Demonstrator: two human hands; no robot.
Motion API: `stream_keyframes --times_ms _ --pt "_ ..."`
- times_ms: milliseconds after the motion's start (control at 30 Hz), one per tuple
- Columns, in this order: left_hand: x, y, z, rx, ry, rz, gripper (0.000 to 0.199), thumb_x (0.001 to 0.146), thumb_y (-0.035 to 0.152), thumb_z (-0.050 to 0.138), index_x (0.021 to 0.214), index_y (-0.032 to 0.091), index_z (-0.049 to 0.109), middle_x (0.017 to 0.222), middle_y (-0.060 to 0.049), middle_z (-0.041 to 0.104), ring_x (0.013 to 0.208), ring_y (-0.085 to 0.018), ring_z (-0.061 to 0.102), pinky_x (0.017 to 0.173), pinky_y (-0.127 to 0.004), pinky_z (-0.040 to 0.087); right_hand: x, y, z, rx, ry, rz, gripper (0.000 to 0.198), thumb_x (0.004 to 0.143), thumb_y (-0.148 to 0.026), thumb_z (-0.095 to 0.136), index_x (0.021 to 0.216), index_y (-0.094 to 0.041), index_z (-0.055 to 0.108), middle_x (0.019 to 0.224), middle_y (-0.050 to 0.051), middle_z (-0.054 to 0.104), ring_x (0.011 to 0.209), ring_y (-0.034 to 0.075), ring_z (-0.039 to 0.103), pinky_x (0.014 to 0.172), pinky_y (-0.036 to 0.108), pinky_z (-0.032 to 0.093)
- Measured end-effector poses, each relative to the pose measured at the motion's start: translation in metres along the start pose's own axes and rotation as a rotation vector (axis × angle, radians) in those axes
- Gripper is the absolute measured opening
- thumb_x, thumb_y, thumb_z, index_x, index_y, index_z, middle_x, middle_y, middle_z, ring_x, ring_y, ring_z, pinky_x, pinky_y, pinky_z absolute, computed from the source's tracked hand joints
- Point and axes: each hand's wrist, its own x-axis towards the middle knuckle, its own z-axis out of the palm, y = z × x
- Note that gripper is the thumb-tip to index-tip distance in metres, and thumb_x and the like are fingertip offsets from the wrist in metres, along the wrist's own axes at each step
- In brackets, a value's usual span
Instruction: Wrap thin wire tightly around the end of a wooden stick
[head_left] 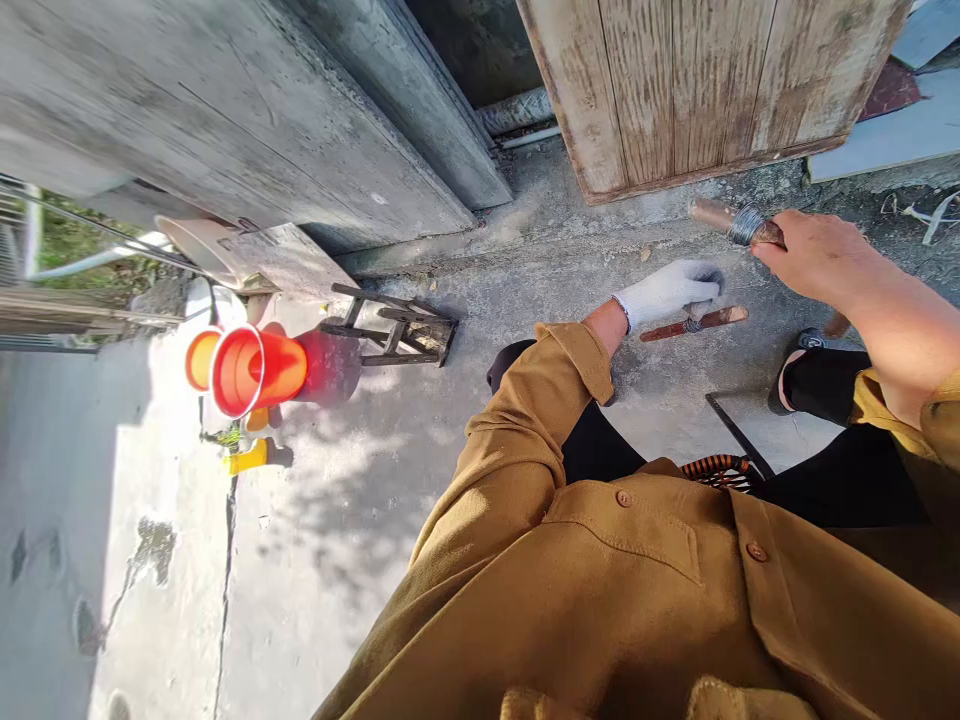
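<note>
My right hand (817, 255), bare, is wrapped round one end of a wooden stick (712, 213) with grey wire (746, 226) coiled about its middle. My left hand (667, 292) wears a white knitted glove, and its fingers are curled together. Whether a thin strand runs between those fingers is too fine to make out. Close beside the glove is a second, reddish-brown stick (724, 317), also with a little wire round its middle. I cannot tell if the glove touches it. Near my shoe, another wire coil (811, 339) shows, partly hidden by my right arm.
A weathered wooden panel (690, 80) leans at the concrete ledge ahead. To the left stand a small dark wooden stool (401, 330), an orange-red bucket (277, 368) and a yellow object (247, 457). A thin dark bar (739, 435) and woven seat edge (716, 468) show between my legs.
</note>
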Motion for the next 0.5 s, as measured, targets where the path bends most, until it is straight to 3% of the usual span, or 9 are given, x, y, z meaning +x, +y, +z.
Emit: stream_keyframes --times_ms 67,167,233,333,400,500 --pt "-0.001 0.001 0.000 -0.048 0.009 -0.006 0.014 0.095 0.009 0.061 0.084 0.017 0.062 0.069 0.004 0.059 0.063 -0.009 0.056 0.066 -0.025 0.044 -0.003 -0.008 -0.002 0.378 0.041 0.024 0.024 0.108 -0.035 0.057 0.120 -0.017 0.067 0.118 0.022 0.082 0.103 0.035 0.078 0.096 0.053 0.062" --pt "-0.002 0.001 0.000 -0.098 0.011 0.027 0.008 0.094 0.009 0.066 0.088 0.014 0.066 0.074 0.003 0.062 0.064 -0.008 0.056 0.065 -0.023 0.043 -0.009 -0.016 -0.007 0.881 0.095 -0.155 0.014 0.109 -0.030 0.055 0.113 -0.022 0.066 0.133 0.017 0.081 0.087 0.023 0.076 0.082 0.042 0.061" --pt "-0.002 0.000 0.001 -0.153 0.028 0.057 0.002 0.097 0.013 0.066 0.097 0.014 0.068 0.074 0.004 0.062 0.065 -0.008 0.058 0.065 -0.022 0.044 -0.012 -0.018 -0.011 0.877 0.175 -0.199 0.013 0.108 -0.029 0.060 0.113 -0.021 0.070 0.123 0.014 0.083 0.080 0.021 0.072 0.081 0.041 0.059" --pt "0.000 -0.003 0.000 -0.215 0.104 0.072 0.008 0.103 0.022 0.065 0.108 0.016 0.067 0.070 0.004 0.062 0.063 -0.009 0.059 0.064 -0.022 0.045 -0.013 -0.014 -0.020 0.659 0.294 -0.082 0.015 0.105 -0.025 0.068 0.116 -0.020 0.076 0.090 0.007 0.079 0.074 0.019 0.066 0.094 0.046 0.059" --pt "0.001 -0.006 -0.002 -0.171 0.110 0.064 0.011 0.104 0.027 0.065 0.102 0.016 0.067 0.070 0.003 0.063 0.064 -0.010 0.061 0.066 -0.023 0.049 -0.011 -0.009 -0.023 0.612 0.317 -0.018 0.011 0.104 -0.025 0.071 0.111 -0.019 0.077 0.082 0.006 0.076 0.072 0.019 0.064 0.099 0.050 0.059" --pt "0.000 -0.006 -0.006 0.052 0.020 0.077 0.013 0.097 0.026 0.069 0.091 0.016 0.069 0.082 -0.002 0.070 0.075 -0.012 0.066 0.078 -0.028 0.056 -0.006 -0.001 -0.019 0.841 0.291 -0.034 0.010 0.103 -0.028 0.072 0.098 -0.019 0.074 0.089 0.008 0.078 0.068 0.015 0.060 0.089 0.047 0.061"
